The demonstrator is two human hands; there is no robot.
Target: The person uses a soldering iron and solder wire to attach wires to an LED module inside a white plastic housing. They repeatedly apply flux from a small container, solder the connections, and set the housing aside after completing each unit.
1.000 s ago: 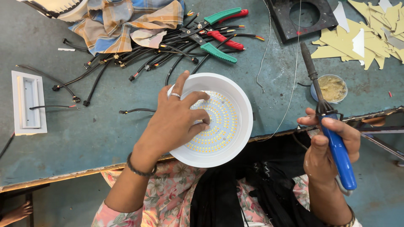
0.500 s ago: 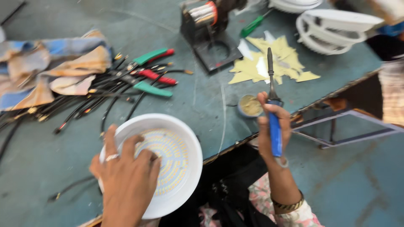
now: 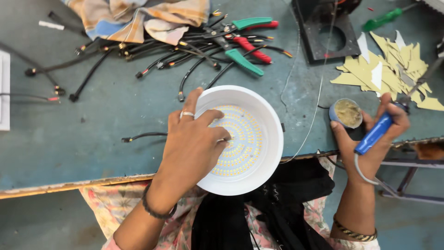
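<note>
My left hand rests with spread fingers inside a round white lamp housing, touching its disc of small yellow LEDs. The housing lies at the table's near edge, partly over my lap. My right hand grips a blue-handled soldering iron, whose metal tip points up and right toward the yellow scraps. A small round tin of yellowish paste sits just left of that hand. A thin wire runs down the table between the housing and the tin.
Black cables with pliers, green-handled and red-handled, lie at the back. A checked cloth is at the top left, a black stand at the top, yellow paper scraps on the right. The teal table ends in a worn wooden edge.
The view swung back left. My left hand stayed on the lamp housing. My right hand brought the soldering iron down beside the paste tin, tilted to the right.
</note>
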